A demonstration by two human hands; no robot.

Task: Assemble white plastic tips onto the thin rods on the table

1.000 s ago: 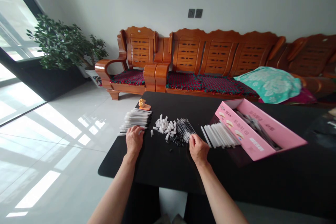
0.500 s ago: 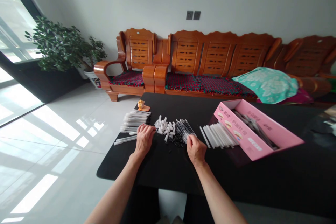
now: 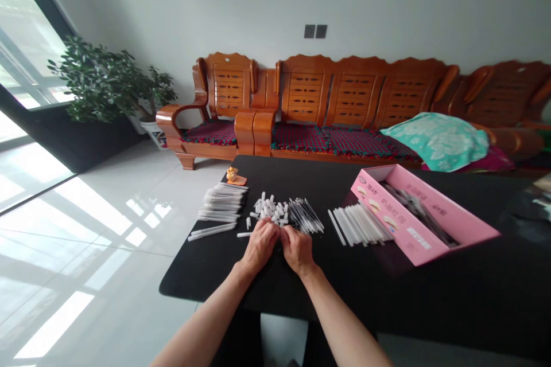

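Note:
My left hand [image 3: 259, 245] and my right hand [image 3: 297, 248] meet side by side on the black table [image 3: 301, 281], fingers curled together just below a heap of small white caps [image 3: 270, 207]. What the fingers pinch is hidden. Thin clear refills with dark tips [image 3: 305, 215] fan out to the right of the caps. A stack of white tubes [image 3: 222, 203] lies to the left, with two loose white tubes [image 3: 212, 231] near the table's left edge. Another row of white tubes [image 3: 359, 223] lies beside a pink box [image 3: 430, 229].
The pink box holds dark thin sticks. A small orange figurine [image 3: 235, 175] stands at the table's far left corner. Behind the table are wooden sofas [image 3: 344, 97] with a teal cloth [image 3: 434, 140]. A potted plant [image 3: 107, 83] stands by the window at left.
Both hands moved inward and came together in front of the caps. The left left the white tube stack; the right left the refills. Two tubes now lie loose at left.

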